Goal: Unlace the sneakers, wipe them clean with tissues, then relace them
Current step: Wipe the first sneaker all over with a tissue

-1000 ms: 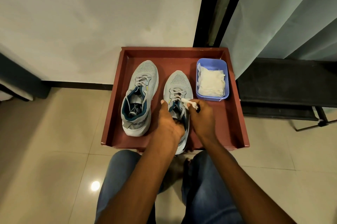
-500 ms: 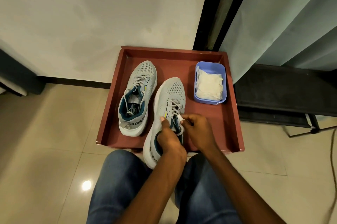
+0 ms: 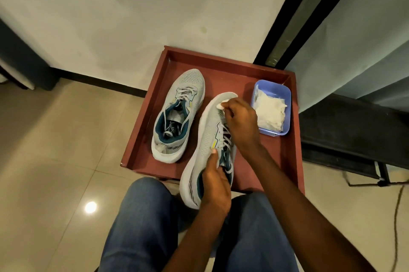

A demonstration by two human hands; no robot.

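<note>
Denim knees (image 3: 141,227) frame the near edge of the view, and just beyond them the left hand (image 3: 215,185) grips the heel end of the nearer sneaker (image 3: 205,139), thumb laid along its side and the other fingers curled out of sight round the collar. That shoe lay flat inside the red tray (image 3: 296,139) a second ago; now it is tipped up on its side, heel hanging out over the tray's near rim toward the knees, toe pointing into the tray. The right hand (image 3: 240,121), which was working at the laces a moment back, has travelled up to the toe and pinches a small wad of tissue (image 3: 221,105) against the mesh, fingers bunched tight around it. Laces are still threaded through this shoe's eyelets, so the unlacing looks skipped or unfinished, and by my reading the wiping step has begun on the upper.

Left of the held shoe, the second sneaker (image 3: 179,114) rests upright on the tray floor, also laced and untouched. To the right of the held shoe's toe, close beside the right hand, a blue tub (image 3: 285,94) holds the remaining tissues (image 3: 270,114). Farther back, the tray's far rim meets a pale wall (image 3: 155,6), with a dark frame and grey curtain (image 3: 354,39) to its right.
</note>
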